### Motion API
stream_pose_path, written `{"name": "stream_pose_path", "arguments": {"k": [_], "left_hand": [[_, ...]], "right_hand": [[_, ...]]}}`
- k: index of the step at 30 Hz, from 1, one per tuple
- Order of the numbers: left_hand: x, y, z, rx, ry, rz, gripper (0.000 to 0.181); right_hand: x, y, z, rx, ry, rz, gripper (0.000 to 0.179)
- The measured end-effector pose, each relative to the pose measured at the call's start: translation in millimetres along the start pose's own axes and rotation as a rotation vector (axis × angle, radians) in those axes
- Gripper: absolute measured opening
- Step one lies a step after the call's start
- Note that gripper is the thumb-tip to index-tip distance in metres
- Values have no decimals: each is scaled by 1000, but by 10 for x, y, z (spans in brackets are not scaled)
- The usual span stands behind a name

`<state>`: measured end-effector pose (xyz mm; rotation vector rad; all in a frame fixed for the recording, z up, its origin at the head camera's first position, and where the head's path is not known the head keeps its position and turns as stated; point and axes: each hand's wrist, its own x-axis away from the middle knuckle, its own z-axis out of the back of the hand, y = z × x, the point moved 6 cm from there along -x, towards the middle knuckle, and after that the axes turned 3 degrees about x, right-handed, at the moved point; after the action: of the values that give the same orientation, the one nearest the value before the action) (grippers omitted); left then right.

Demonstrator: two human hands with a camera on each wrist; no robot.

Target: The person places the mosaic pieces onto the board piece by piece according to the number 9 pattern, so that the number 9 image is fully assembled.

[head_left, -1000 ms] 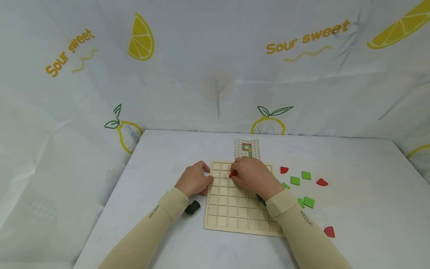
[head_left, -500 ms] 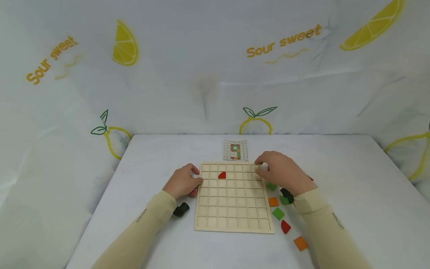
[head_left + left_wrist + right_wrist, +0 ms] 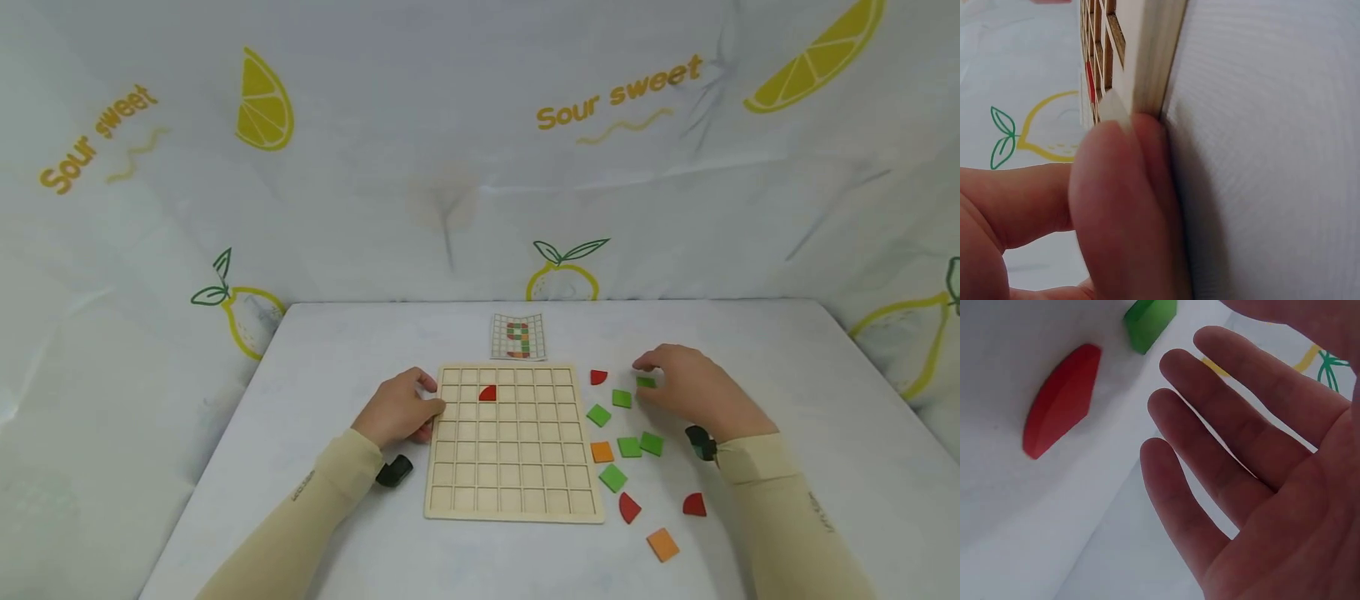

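My left hand (image 3: 397,408) is at the left edge of a wooden grid board (image 3: 513,475). Its thumb (image 3: 1116,187) lies on the rim, with a fingertip against the board's side, holding that edge. One red quarter-circle tile (image 3: 488,393) sits in a cell of the second row. Off to the right, my right hand (image 3: 701,387) hovers with fingers loosely extended and nothing in them. Just beside its fingertips lies a green square tile (image 3: 647,382), partly covered by the hand. The right wrist view shows a red quarter-circle tile (image 3: 1063,403) below the spread fingers.
A pattern card (image 3: 518,337) with a coloured grid figure lies behind the board. Several green tiles (image 3: 629,447), two orange squares (image 3: 602,452) and red quarter-circles (image 3: 629,507) are scattered right of the board. A printed cloth (image 3: 375,208) hangs behind the table.
My right hand has let go of the red quarter-circle tile, leaving it in the board, and moved right over the loose tiles. My left hand stays at the board's edge. The head view has shifted.
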<state>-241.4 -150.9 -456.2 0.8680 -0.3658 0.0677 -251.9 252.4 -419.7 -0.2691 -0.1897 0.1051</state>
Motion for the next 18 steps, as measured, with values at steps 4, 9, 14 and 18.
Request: {"name": "stream_pose_path", "arguments": {"k": [4,9,14,18], "left_hand": [[11,-8,3,12,-1,5,29],[14,-25,10,27,-4,17,28],[13,-11,8,28,-6,7,28],[12,2,7,34,-7,9,28]], "right_hand": [[-8,57,-17,-1,-10,-5,40],[-17,107,-44,-21,-8,8,33],[-21,132,-57,-25,19,18,29],[-15,134,-51,-16,37,33,29]]}}
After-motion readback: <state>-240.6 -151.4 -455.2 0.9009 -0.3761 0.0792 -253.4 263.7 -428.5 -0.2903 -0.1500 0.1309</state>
